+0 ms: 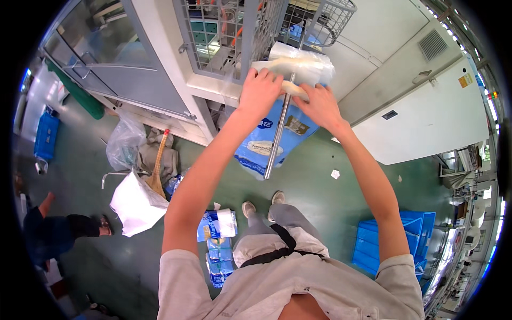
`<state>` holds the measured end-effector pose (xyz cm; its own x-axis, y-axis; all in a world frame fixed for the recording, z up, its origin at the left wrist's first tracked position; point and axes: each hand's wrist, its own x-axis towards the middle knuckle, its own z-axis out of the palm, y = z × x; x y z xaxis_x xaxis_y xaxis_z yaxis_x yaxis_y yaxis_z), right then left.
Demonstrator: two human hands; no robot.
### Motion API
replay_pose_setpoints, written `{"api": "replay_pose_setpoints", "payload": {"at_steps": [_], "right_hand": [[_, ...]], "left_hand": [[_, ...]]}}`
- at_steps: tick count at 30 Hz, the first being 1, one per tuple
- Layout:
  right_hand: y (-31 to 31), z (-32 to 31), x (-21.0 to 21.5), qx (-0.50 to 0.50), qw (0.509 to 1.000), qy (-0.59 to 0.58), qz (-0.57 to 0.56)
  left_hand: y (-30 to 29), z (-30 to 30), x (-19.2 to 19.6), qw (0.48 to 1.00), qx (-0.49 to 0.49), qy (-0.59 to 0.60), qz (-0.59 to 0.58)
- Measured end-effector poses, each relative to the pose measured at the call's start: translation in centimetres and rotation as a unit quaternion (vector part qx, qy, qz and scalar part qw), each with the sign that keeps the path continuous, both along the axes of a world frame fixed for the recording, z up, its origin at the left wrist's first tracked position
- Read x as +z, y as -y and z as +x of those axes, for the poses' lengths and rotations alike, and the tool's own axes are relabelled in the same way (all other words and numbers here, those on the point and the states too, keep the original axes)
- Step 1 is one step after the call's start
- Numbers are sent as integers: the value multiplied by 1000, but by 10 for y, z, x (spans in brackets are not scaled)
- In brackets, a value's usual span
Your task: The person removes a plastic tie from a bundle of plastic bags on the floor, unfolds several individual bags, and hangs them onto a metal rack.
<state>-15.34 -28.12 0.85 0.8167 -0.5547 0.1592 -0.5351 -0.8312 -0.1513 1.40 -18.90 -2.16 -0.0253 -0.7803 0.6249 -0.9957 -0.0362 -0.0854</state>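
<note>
Viewing the floor (pixel 330 202): green; I see blue crates (pixel 368 245) at four o'clock, a white sack (pixel 138 205) at eight.
Grey cage (pixel 247 48): twelve o'clock; white panel (pixel 432 114) between two and three.
Hands: left hand (pixel 258 93) and right hand (pixel 321 106) curled, pinching the pale strip (pixel 295 91).
Pale strip: twelve o'clock, between them, crossing the metal rod (pixel 276 138).

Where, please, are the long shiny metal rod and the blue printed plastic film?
Long shiny metal rod (pixel 279 128): head view, middle of shaft.
Blue printed plastic film (pixel 294 139): head view, face right of rod.
</note>
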Motion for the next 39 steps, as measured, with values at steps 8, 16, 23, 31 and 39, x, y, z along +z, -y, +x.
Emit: {"api": "replay_pose_setpoints", "payload": {"at_steps": [8,16,23,31,39], "right_hand": [[58,16,-11,11,997,51,-58],[68,8,-26,82,980,160,-83],[89,-48,-9,36,988,142,58],[0,-226,-170,25,979,34,197],[-166,-422,-285,201,817,-478,252]], "left_hand": [[45,-4,9,996,82,29,27],[36,-5,6,995,85,-58,16],[-85,-54,-4,912,171,-365,-80],[-388,-302,-236,703,373,-514,320],[-404,-496,-262,474,281,-613,566]]}}
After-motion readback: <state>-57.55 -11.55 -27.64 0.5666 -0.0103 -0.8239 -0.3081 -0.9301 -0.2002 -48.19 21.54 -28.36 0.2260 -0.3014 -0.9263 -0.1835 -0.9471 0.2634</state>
